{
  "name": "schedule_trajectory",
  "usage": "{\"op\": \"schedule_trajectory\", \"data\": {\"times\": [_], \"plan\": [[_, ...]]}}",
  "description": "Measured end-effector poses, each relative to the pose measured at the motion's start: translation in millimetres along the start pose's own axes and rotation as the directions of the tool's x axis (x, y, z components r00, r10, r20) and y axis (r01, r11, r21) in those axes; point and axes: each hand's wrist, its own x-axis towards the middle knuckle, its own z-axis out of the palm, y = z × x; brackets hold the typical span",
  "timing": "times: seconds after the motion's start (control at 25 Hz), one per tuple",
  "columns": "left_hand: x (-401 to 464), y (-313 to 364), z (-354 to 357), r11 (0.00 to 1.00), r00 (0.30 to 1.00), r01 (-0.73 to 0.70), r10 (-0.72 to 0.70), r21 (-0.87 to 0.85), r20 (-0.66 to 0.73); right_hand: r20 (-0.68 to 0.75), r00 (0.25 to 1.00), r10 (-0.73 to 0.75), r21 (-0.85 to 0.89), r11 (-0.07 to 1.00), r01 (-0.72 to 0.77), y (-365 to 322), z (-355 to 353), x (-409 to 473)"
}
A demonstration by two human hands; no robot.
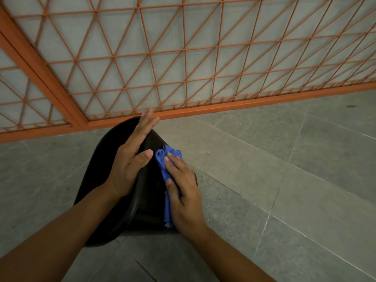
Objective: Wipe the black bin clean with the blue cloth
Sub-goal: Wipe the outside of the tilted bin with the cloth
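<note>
Pressing the crumpled blue cloth [167, 174] against the tilted glossy black plastic bin [95, 176], your right hand [184, 192] clenched it, at three o'clock from your flat, released left hand [130, 159] steadying the rim.

The bin [105, 180] sits on the floor [264, 159] before the grille [183, 58]; my left hand [130, 159] rests on it, the cloth [165, 165] under my right hand [183, 190].
</note>
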Motion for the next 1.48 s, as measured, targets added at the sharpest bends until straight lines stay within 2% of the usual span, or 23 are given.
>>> {"op": "schedule_trajectory", "data": {"times": [0.08,0.16,0.28,0.4,0.48,0.6,0.64,0.72,0.76,0.88,0.92,1.04,1.12,1.2,1.24,1.28,1.32,1.44,1.48], "plan": [[-2.1,-4.2,-4.7,0.999,0.999,0.037,-0.038,-0.027,-0.038,0.036,0.998,0.044,-0.009,0.999,-0.044,14.7,-1.8,15.1],[-3.6,-4.9,-7.9,0.998,0.997,0.058,-0.06,-0.032,-0.057,0.014,0.992,0.128,-0.03,0.991,-0.127,27.4,-6.2,14.7],[-3.5,-2.7,-6.3,0.998,0.998,0.05,-0.051,-0.022,-0.028,-0.011,0.984,0.177,-0.066,0.982,-0.178,29.0,-10.0,-9.3],[-4.0,-5.1,-7.9,0.999,0.998,0.042,-0.043,-0.023,-0.043,0.06,0.994,0.095,-0.086,0.992,-0.089,19.2,-11.4,-8.3],[-5.8,-9.8,-12.9,0.996,0.995,0.079,-0.081,-0.032,-0.062,0.115,0.989,0.092,-0.12,0.99,-0.078,25.8,-13.2,5.7],[-8.1,-8.7,-16.0,0.996,0.994,0.082,-0.083,-0.026,-0.073,0.147,0.97,0.193,-0.18,0.97,-0.165,42.5,-26.2,9.9],[-8.1,-6.8,-15.1,0.997,0.995,0.078,-0.079,-0.019,-0.064,0.149,0.953,0.263,-0.177,0.956,-0.236,43.1,-33.4,11.6],[-6.3,-4.3,-12.9,0.997,0.996,0.075,-0.076,-0.013,-0.051,0.149,0.9,0.41,-0.081,0.912,-0.402,28.2,-44.6,12.1],[-5.4,-3.7,-12.0,0.997,0.996,0.077,-0.078,-0.013,-0.048,0.134,0.895,0.427,-0.015,0.903,-0.428,14.8,-46.2,9.6],[-3.3,-4.5,-11.9,0.998,0.997,0.059,-0.06,-0.018,-0.049,0.1,0.964,0.247,0.079,0.964,-0.255,-34.7,-25.8,-18.1],[-3.2,-5.1,-12.0,0.999,0.998,0.046,-0.047,-0.011,-0.044,0.117,0.978,0.174,0.048,0.982,-0.181,-44.0,-12.8,-35.0],[-5.0,-7.0,-18.0,0.998,0.997,0.065,-0.064,0.01,-0.035,0.09,0.996,0.006,-0.296,0.955,0.021,-22.8,9.9,-83.2],[-6.4,-7.8,-23.7,0.996,0.995,0.088,-0.088,0.003,-0.045,0.028,0.999,0.044,-0.368,0.929,-0.031,6.0,5.2,-96.5],[-6.5,-8.2,-24.5,0.997,0.996,0.083,-0.083,-0.002,-0.046,-0.103,0.968,0.227,-0.332,0.91,-0.249,23.6,-4.2,-88.2],[-5.9,-7.9,-22.6,0.997,0.996,0.075,-0.075,-0.005,-0.045,-0.164,0.926,0.34,-0.285,0.882,-0.374,27.6,-8.4,-79.5],[-5.1,-7.5,-19.7,0.998,0.997,0.069,-0.069,-0.005,-0.046,-0.184,0.897,0.402,-0.247,0.865,-0.438,26.2,-10.4,-73.4],[-4.1,-7.3,-17.2,0.998,0.997,0.065,-0.064,0.0,-0.046,-0.153,0.906,0.394,-0.217,0.881,-0.42,18.2,-10.1,-71.4],[-2.3,-8.4,-18.0,0.998,0.997,0.069,-0.069,0.009,-0.048,0.109,0.96,0.257,-0.179,0.955,-0.236,-23.4,-2.5,-74.6],[-2.7,-9.0,-19.4,0.998,0.996,0.07,-0.07,0.005,-0.048,0.149,0.964,0.219,-0.183,0.965,-0.19,-23.3,-1.6,-72.9]]}}
